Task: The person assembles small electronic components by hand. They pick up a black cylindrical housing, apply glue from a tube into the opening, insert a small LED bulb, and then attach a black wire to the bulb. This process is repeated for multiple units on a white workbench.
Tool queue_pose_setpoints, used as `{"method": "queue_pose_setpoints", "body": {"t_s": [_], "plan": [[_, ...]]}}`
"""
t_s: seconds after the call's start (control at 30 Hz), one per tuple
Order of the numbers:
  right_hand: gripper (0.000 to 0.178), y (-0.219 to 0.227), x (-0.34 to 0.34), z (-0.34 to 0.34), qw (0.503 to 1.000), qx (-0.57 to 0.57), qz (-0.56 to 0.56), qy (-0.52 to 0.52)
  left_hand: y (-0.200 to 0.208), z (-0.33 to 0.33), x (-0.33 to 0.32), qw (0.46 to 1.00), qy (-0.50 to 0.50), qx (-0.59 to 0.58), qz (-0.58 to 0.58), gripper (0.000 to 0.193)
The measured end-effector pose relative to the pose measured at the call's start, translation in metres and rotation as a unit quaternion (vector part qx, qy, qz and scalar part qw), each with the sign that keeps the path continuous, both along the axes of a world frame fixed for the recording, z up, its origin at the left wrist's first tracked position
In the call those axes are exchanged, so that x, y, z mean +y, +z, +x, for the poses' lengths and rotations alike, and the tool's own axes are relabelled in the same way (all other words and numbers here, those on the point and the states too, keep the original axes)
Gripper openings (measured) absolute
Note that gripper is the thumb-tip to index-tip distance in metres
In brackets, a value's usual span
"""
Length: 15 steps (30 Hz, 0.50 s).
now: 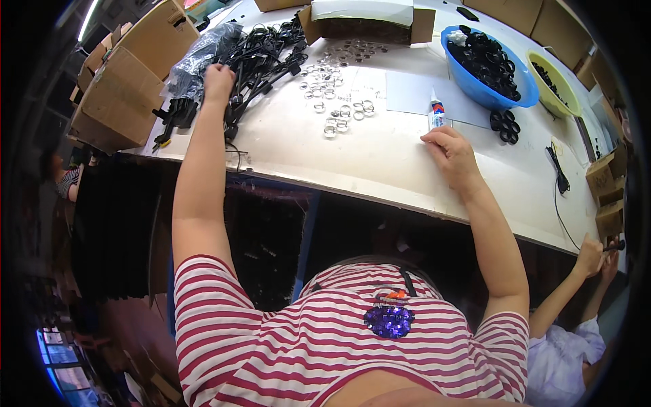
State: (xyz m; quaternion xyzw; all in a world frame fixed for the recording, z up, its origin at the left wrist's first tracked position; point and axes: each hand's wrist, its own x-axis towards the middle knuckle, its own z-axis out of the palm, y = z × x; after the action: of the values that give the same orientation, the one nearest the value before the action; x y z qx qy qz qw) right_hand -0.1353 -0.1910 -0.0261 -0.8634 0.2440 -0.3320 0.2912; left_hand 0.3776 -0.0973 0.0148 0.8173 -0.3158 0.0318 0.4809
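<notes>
At the left of the table, my left hand (218, 85) is at a heap of black cable-like parts (268, 51), beside a clear plastic bag (203, 57). Its fingers are curled in; whatever they grip is too small to make out. My right hand (453, 156) rests over the table toward the right, thumb and fingertips pressed together. Nothing clear shows in that pinch. Just beyond it lies a white glue tube (438, 115) with a red and blue label, its nozzle pointing away. Several small clear round pieces (330, 129) are scattered on the table between my hands.
An open cardboard box (359, 27) stands at the back. On the right are a blue basin (519, 103) of black rings, a yellow basin (573, 102) and a cluster of black rings (504, 127). Another person's hand (591, 256) holds a black cable at the far right.
</notes>
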Motion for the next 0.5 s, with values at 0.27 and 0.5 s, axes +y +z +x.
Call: {"method": "queue_pose_setpoints", "body": {"t_s": [0.27, 0.5], "plan": [[0.009, 0.001, 0.001, 0.002, 1.0, 0.0, -0.021, 0.008, 0.125, -0.037, 0.049, 0.888, -0.128, 0.055, -0.438, 0.015], [0.012, 0.001, 0.0, 0.001, 0.999, -0.002, 0.034, 0.015, 0.182, -0.102, 0.135, 0.886, -0.231, -0.028, -0.401, 0.023]]}}
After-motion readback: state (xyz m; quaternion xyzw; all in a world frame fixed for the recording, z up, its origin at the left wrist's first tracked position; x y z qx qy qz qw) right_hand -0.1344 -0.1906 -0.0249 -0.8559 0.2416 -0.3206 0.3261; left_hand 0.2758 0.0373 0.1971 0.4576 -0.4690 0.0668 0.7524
